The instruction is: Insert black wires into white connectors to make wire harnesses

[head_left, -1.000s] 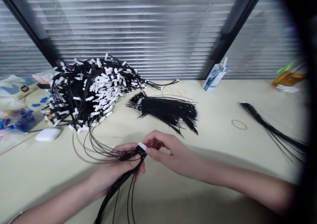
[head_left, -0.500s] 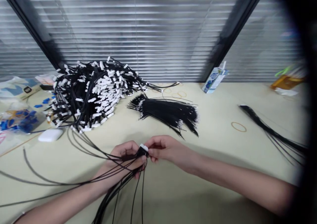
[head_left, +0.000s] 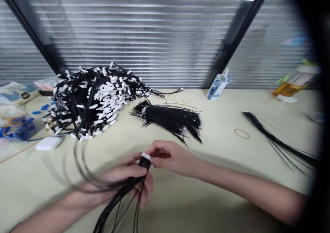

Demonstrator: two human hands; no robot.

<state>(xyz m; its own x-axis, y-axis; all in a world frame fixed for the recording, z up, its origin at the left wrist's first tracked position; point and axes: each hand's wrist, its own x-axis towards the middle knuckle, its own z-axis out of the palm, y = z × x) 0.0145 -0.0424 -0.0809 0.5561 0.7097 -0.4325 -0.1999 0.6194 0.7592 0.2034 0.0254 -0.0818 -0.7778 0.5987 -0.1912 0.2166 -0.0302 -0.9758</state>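
My left hand [head_left: 121, 181] is closed round a bundle of thin black wires [head_left: 117, 200] that trails down towards me and loops out blurred to the left. My right hand [head_left: 171, 157] pinches a small white connector [head_left: 145, 156] at the top end of that bundle. Both hands are low in the middle, just above the pale table [head_left: 219, 150]. Behind them lies a big heap of black wires with white connectors [head_left: 95, 95], and a loose sheaf of plain black wires [head_left: 170, 118] lies beside it.
A white earbud case [head_left: 48, 143] and blue bagged parts [head_left: 15, 128] sit at the left. A small drink carton [head_left: 216, 86] stands by the window blinds. Rubber bands [head_left: 241, 133] lie on the table, and more black wires [head_left: 281, 143] stretch along the right.
The loose wire loops have swung back from the far left and are now blurred near my left wrist. My left fingers have shifted down the bundle. The view tilted slightly.
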